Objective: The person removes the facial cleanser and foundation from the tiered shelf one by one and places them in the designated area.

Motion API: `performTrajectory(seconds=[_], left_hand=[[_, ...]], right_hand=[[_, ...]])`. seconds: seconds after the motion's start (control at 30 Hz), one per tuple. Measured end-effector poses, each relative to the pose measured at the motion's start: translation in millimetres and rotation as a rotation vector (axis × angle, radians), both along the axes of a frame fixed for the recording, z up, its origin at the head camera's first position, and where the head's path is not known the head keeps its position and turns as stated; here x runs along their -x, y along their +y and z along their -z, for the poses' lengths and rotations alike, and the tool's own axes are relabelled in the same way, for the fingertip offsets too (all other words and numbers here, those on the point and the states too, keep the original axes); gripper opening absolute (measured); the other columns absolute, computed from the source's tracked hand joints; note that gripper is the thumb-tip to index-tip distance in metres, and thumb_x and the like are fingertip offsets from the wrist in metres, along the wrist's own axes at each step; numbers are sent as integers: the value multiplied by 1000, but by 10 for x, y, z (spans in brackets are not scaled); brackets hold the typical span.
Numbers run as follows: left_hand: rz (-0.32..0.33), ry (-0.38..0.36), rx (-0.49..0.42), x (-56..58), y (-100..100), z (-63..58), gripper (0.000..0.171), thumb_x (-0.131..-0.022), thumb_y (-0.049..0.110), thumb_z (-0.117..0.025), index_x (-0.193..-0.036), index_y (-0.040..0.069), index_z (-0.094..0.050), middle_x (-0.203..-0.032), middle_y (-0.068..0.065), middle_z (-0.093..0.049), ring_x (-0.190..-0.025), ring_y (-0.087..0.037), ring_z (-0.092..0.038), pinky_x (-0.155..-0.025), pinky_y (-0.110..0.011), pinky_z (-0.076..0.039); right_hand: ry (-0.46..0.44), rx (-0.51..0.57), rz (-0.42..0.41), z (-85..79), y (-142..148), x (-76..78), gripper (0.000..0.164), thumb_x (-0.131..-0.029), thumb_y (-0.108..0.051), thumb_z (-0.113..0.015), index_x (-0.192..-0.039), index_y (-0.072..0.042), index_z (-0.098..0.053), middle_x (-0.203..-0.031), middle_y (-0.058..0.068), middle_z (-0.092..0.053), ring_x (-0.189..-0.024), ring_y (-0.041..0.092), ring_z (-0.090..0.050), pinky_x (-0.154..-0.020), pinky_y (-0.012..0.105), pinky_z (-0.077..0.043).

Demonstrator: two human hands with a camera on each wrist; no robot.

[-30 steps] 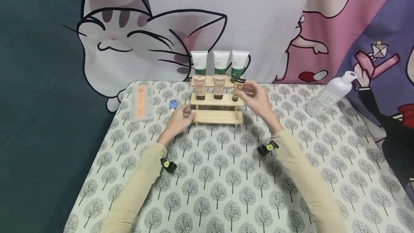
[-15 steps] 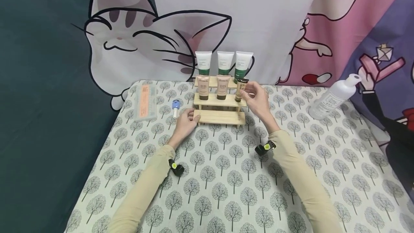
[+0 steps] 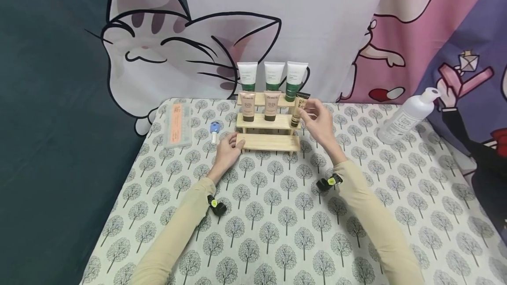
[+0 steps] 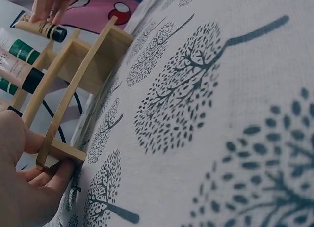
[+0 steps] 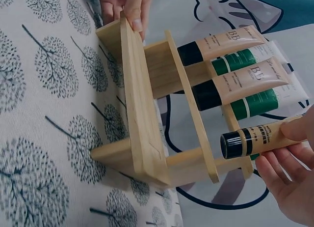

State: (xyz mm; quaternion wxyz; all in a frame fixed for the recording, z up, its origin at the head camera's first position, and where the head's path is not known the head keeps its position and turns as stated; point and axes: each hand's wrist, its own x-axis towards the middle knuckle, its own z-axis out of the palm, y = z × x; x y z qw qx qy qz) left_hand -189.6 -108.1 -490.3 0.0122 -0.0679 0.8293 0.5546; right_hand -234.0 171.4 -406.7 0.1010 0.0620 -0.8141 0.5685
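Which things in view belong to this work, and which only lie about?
In the work, apparently:
wooden stand, gripped by left hand
gold tube, held by right hand
BB tubes
green-white tubes

Apparently not:
flat case
blue-white item
white bottle

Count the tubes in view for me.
6: three white-and-green tubes on the top wooden tier, two pink BB tubes on the middle tier, and one gold tube in the right hand. None appears hidden.

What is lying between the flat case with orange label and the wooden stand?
A small blue-and-white object lies there on the cloth, in the head view; the left hand, gripping the wooden stand, is there too.
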Motion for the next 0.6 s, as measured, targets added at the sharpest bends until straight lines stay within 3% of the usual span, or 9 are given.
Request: performTrajectory(seconds=[0.3,0.6], left_hand=[[11,-10,-3,21,-1,6,55,-97,21,-66,-146,2,-49,-138,-21,-61,-128,-34,-60,-112,-42,-49],[12,-24,-14,32,-15,8,55,-97,19,-66,-146,3,-49,-138,-20,-61,-127,-33,-61,-112,-41,-50]], right_hand=[[-28,-45,39,24,242,-101,35,-97,-14,-66,-127,4,-59,-119,18,-63,-102,13,-60,-97,27,-56],[-130,-150,54,163,432,-184,40,-100,-18,-62,-132,5,-56,-123,25,-64,-109,31,-61,-98,38,-54]])
